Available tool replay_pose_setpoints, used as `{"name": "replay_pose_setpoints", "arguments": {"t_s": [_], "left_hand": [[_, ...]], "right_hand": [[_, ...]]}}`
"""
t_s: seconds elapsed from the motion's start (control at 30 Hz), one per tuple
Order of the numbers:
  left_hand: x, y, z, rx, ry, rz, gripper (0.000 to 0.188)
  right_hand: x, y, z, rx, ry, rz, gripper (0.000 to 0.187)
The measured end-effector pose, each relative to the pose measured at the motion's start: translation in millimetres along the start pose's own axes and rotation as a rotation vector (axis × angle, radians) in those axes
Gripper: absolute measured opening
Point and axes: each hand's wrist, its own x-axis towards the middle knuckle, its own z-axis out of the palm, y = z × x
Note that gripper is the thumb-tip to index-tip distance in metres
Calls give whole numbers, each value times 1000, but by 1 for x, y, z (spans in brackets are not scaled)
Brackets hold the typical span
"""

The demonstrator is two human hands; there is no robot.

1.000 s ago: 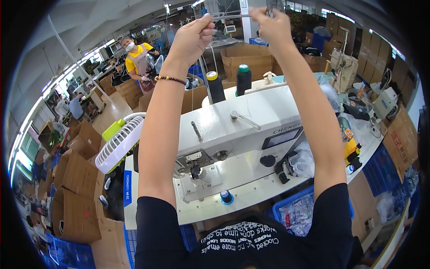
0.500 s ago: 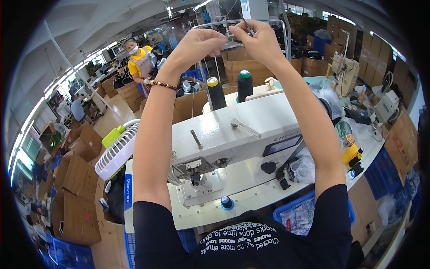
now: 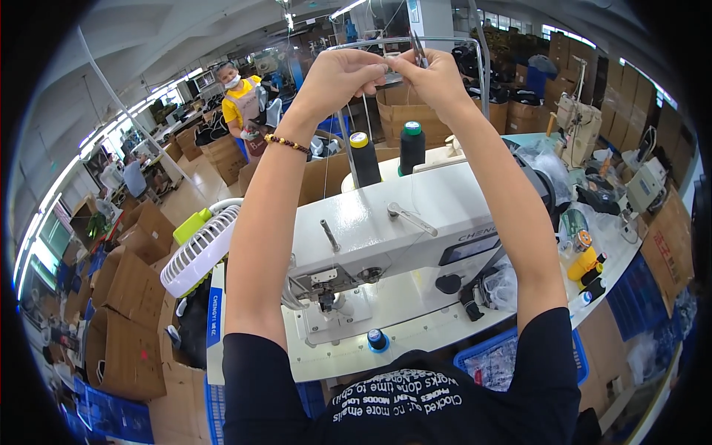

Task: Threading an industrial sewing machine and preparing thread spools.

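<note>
Both my hands are raised over the sewing machine [image 3: 386, 211], beside the metal bar of its thread stand [image 3: 445, 38]. My left hand [image 3: 340, 81] is closed in a pinch; what lies between its fingertips is too fine to make out. My right hand [image 3: 436, 80] has a small pair of scissors [image 3: 419, 52] tucked in it, blades pointing up. Its thumb and forefinger meet almost at the left fingertips. Below the hands stand two black thread cones, one with a yellow top [image 3: 363, 159] and one with a green top [image 3: 411, 148].
A small blue-topped spool [image 3: 377, 340] stands on the machine table's front. A white fan [image 3: 200, 252] sits at the left. More thread spools [image 3: 586, 259] and plastic bags lie at the right. Cardboard boxes [image 3: 126, 356] stand at the left; a person in yellow [image 3: 241, 104] stands farther back.
My hands have drawn closer, their fingertips now almost meeting. The scissors in my right hand stand more upright. The whole view has shifted slightly.
</note>
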Motion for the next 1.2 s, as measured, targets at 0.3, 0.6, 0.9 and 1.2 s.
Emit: {"name": "replay_pose_setpoints", "arguments": {"t_s": [0.3,0.6,0.9,1.2], "left_hand": [[-2,-1,0,-101,-7,-117,19],[-3,7,5,-145,94,-139,20],[-3,-10,1,-43,358,-174,25],[-9,-14,14,577,432,64,15]], "right_hand": [[-8,4,-5,-84,-32,58,20],[-3,15,4,-348,149,-552,13],[-17,9,-17,-379,298,-292,16],[-58,-23,-15,-296,-33,-236,13]]}}
